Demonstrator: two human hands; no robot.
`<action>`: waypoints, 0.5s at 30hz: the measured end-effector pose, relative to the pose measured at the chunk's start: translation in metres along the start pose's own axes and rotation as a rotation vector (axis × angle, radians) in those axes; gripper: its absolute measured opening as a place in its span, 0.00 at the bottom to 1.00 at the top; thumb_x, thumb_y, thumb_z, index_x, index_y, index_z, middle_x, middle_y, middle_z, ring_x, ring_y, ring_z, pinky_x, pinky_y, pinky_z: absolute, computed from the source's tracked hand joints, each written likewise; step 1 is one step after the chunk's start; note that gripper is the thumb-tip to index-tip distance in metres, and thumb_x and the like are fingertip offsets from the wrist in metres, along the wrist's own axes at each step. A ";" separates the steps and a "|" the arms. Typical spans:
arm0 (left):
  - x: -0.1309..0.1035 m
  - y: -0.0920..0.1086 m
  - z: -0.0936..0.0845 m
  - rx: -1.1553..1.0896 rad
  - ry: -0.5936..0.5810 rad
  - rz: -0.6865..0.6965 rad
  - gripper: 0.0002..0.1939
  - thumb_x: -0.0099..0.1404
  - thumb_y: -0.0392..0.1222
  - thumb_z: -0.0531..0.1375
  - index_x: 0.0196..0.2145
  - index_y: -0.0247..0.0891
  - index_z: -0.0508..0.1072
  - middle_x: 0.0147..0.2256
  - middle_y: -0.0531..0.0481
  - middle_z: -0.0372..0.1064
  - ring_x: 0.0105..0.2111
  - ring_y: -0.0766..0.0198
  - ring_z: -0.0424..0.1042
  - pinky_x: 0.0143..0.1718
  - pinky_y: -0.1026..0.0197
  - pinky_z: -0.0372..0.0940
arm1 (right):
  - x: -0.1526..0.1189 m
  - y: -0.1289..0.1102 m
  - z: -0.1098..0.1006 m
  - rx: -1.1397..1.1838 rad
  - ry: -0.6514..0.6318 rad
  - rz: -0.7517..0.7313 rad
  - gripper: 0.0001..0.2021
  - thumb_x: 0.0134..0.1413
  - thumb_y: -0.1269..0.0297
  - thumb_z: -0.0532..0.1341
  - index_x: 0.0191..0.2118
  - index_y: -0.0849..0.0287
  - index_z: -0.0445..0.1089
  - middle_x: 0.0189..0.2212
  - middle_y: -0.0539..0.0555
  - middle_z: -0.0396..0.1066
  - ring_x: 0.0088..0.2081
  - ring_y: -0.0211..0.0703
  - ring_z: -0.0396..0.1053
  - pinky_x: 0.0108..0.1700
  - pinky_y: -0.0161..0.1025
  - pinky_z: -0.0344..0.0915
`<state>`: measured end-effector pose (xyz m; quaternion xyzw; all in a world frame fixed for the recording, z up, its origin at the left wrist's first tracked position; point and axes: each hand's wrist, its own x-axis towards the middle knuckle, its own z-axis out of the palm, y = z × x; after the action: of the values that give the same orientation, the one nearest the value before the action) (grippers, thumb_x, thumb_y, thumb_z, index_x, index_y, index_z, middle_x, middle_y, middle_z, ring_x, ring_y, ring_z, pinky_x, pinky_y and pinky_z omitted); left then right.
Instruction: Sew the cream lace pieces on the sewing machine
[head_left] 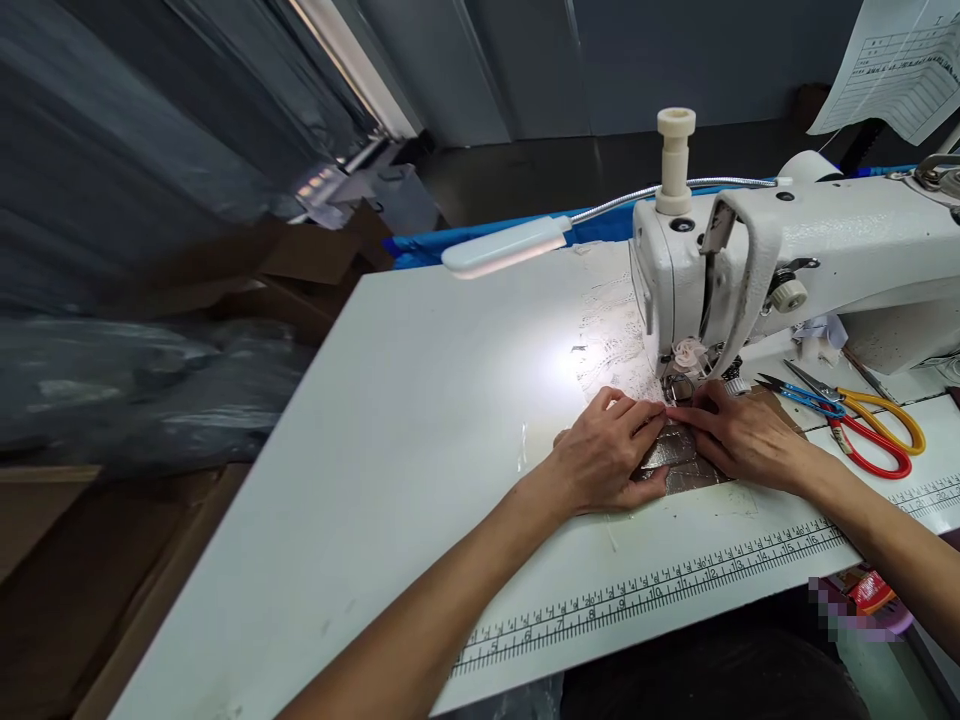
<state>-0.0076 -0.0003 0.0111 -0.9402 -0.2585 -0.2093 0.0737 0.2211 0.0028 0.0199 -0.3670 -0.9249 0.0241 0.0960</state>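
Note:
A piece of shiny silvery-brown fabric [679,478] lies on the table just in front of the needle area of a white sewing machine [757,260]. My left hand [611,450] grips its left side, fingers bent over the top and thumb close to the near edge. From the right, my right hand [739,435] holds the same fabric near the presser foot [679,388], its index finger stretched toward my left fingertips. The fingertips of both hands almost meet there. Part of the fabric is hidden under my hands.
Scissors with red handles [874,450] and scissors with yellow handles [889,408] lie right of my right hand. A lamp [506,248] shines on the white table [420,420]. A printed ruler [660,590] runs along the front edge. Cardboard boxes [300,255] stand at left.

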 end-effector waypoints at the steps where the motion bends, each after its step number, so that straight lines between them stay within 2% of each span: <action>1: 0.000 0.000 0.000 -0.001 -0.003 -0.005 0.20 0.65 0.48 0.55 0.46 0.30 0.72 0.42 0.37 0.75 0.36 0.53 0.73 0.42 0.49 0.66 | 0.000 0.000 0.000 0.005 0.007 -0.003 0.19 0.67 0.63 0.48 0.57 0.55 0.71 0.43 0.62 0.70 0.35 0.44 0.65 0.36 0.41 0.63; 11: 0.001 -0.003 0.003 0.027 -0.048 -0.063 0.23 0.64 0.51 0.56 0.49 0.29 0.71 0.49 0.34 0.71 0.40 0.50 0.73 0.43 0.47 0.65 | 0.004 -0.004 0.000 -0.016 -0.025 0.053 0.19 0.66 0.66 0.51 0.57 0.57 0.69 0.42 0.62 0.70 0.35 0.44 0.66 0.36 0.39 0.63; 15: 0.002 -0.005 0.003 0.040 -0.090 -0.088 0.26 0.64 0.53 0.56 0.51 0.29 0.70 0.49 0.34 0.70 0.40 0.51 0.72 0.43 0.48 0.64 | 0.001 0.000 0.000 0.062 0.019 0.021 0.18 0.66 0.67 0.51 0.57 0.57 0.69 0.46 0.62 0.69 0.36 0.43 0.67 0.37 0.39 0.65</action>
<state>-0.0077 0.0054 0.0095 -0.9346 -0.3070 -0.1646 0.0717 0.2200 0.0031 0.0199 -0.3738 -0.9188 0.0504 0.1162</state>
